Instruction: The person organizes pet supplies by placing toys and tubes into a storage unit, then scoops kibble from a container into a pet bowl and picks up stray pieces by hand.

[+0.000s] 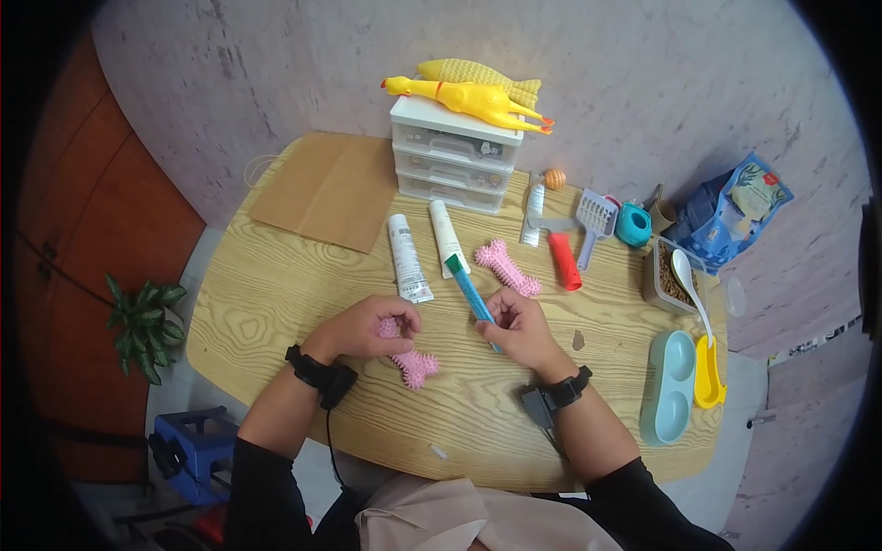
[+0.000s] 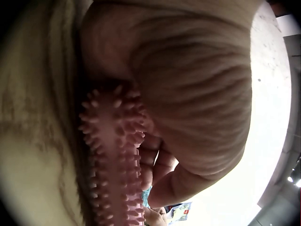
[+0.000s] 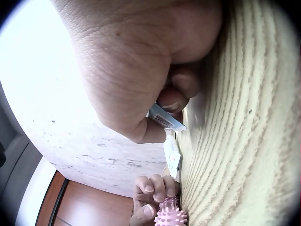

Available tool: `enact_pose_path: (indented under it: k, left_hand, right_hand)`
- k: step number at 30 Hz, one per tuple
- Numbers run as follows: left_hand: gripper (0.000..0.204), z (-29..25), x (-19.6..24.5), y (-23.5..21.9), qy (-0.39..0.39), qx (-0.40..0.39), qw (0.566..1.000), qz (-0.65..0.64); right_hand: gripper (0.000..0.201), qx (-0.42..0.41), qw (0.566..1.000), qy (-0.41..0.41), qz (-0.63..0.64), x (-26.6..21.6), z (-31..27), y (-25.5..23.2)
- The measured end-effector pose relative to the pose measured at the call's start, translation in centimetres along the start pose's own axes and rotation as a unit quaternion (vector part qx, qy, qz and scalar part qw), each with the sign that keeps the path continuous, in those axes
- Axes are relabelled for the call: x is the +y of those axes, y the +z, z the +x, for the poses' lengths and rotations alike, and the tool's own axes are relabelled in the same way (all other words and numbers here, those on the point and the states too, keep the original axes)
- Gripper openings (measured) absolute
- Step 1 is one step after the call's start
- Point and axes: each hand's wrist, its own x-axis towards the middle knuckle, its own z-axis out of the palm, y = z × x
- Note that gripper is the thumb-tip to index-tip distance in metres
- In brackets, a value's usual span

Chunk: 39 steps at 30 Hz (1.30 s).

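Note:
In the head view my right hand [image 1: 524, 335] pinches a thin blue stick pack [image 1: 470, 296] with a green end, tilted above the table. The right wrist view shows the pack's pale blue end [image 3: 165, 117] between thumb and curled fingers. Loosely curved, my left hand [image 1: 363, 331] rests over one end of a pink spiky bone [image 1: 418, 369], whose other end sticks out below the thumb. That bone [image 2: 115, 155] lies along the wood beside the left palm in the left wrist view. A second pink bone [image 1: 507, 268] and two white tubes [image 1: 409, 262] lie beyond the hands.
Behind stands a white drawer unit [image 1: 450, 156] topped with yellow toys. A brown paper bag [image 1: 326, 193] is back left. Rightward are a red-handled tool [image 1: 564, 262], a grey scoop [image 1: 597, 219], a kibble box [image 1: 663, 285] and a light blue double bowl [image 1: 671, 390].

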Motion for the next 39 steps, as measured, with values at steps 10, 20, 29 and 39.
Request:
enact_pose_path:
  k: [10,20,29,39]
  left_hand:
    - [0.023,-0.2,0.1,0.1,-0.027,-0.012,0.999,-0.017]
    - [0.022,-0.1,0.4,0.2,-0.019,-0.008,1.0,0.007]
    - [0.026,-0.1,0.0,0.0,-0.035,-0.011,0.999,-0.01]
    - [0.026,0.0,0.1,0.0,-0.038,-0.015,0.999,-0.014]
  right_hand:
    - [0.012,-0.046,0.992,-0.062,-0.097,-1.2,-0.4,-0.2]
    - [0.013,-0.012,0.998,-0.003,-0.065,-1.3,-0.5,0.1]
    - [0.011,-0.02,0.999,-0.003,-0.049,-1.3,-0.5,-0.1]
    - [0.011,-0.039,0.996,-0.034,-0.077,-1.4,-0.4,-0.2]
